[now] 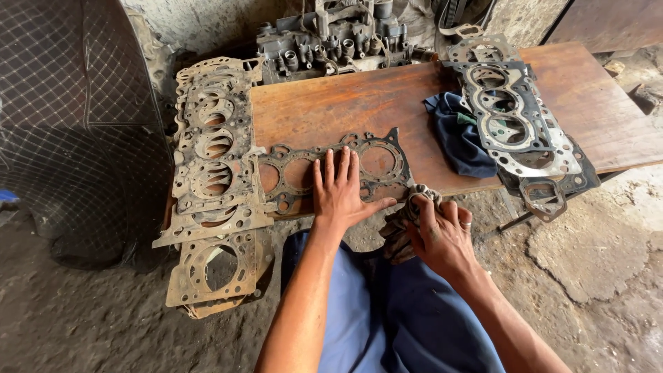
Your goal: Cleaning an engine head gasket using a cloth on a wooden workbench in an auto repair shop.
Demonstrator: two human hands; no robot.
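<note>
Left of frame: a stack of rusty gaskets [215, 166] overhangs the wooden board [387, 103]. Centre: a dark head gasket [304, 173] lies flat, its long axis running left–right along the board's near edge; the left hand [340, 195] presses it down, palm flat, fingers together and pointing away, thumb spread to the right. Just right, off the board's edge, the right hand [435, 235] bunches a dirty rag [413, 207], fingers curled tight around it — beside the gasket's right end and nearer to it. Right: a blue cloth [456, 138], further gaskets [514, 124].
</note>
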